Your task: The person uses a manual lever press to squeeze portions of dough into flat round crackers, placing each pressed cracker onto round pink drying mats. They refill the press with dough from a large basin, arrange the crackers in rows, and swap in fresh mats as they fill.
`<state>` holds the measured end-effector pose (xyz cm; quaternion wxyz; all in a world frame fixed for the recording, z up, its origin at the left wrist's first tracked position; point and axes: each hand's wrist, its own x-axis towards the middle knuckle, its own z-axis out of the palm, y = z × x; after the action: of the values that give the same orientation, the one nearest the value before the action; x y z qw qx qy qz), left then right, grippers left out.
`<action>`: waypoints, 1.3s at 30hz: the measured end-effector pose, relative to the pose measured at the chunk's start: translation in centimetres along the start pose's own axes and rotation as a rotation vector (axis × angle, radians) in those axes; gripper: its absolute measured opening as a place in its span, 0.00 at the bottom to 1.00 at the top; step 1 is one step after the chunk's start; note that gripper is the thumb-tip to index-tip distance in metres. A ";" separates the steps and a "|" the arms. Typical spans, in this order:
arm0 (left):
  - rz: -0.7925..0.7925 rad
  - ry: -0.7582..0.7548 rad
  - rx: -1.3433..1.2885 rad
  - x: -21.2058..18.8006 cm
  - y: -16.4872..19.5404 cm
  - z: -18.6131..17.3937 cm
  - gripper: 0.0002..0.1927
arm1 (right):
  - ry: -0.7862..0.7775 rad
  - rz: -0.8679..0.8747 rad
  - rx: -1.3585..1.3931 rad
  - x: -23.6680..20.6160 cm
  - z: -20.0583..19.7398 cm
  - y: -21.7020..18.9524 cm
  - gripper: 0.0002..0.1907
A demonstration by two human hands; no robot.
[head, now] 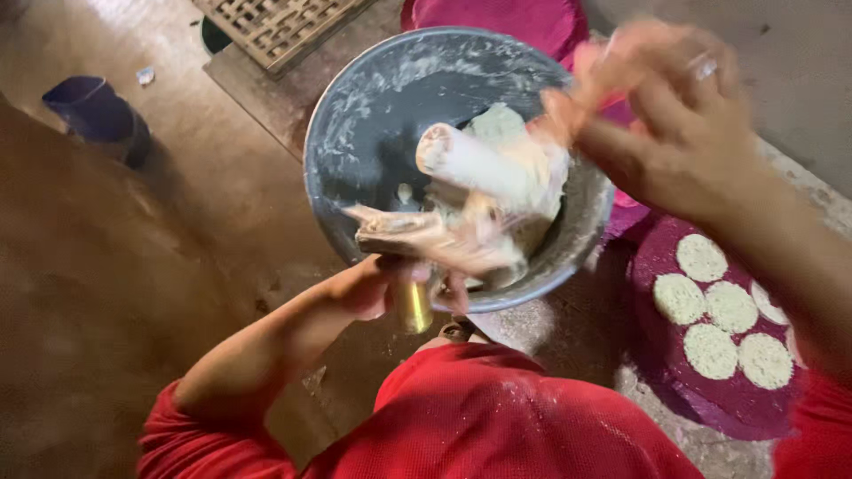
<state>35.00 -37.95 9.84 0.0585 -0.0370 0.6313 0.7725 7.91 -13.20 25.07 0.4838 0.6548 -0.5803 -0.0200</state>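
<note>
Motion-blurred right hand (pixel 674 115), dough-smeared left hand (pixel 417 239) fingers indistinct in bowl (pixel 355 106)

Bare brown earthen floor (pixel 177 204) fills left and centre of frame. Upper left: dark blue pot (pixel 93 111) on floor, small pale scrap (pixel 145 76) just beside it. Top centre: flat board (pixel 275 93) on floor, woven bamboo mat (pixel 275 27) lying on it. Lower right: round purple tray (pixel 710 404) on floor, six pale flat dough discs (pixel 710 306) laid close together on it. Upper right: lighter grey ground (pixel 799 80).
</note>
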 end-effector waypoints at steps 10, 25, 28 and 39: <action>0.741 0.807 0.706 4.5 -1.1 -6.8 0.29 | -1.138 0.470 1.140 2.1 13.0 -22.8 0.22; 0.684 0.916 0.544 3.6 -1.1 -7.2 0.31 | -1.048 0.127 0.740 7.1 20.1 -19.9 0.06; 0.761 0.913 0.769 4.1 -1.7 -8.1 0.15 | -1.352 -0.047 0.706 7.3 15.2 -17.5 0.10; 0.511 0.885 0.315 3.5 -1.4 -6.9 0.35 | -1.316 0.047 0.827 1.6 13.7 -21.2 0.08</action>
<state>31.64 -44.34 6.66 -0.3985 -0.1953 0.6929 0.5684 16.06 -25.77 4.72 -0.2436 0.6230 -0.7222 -0.1761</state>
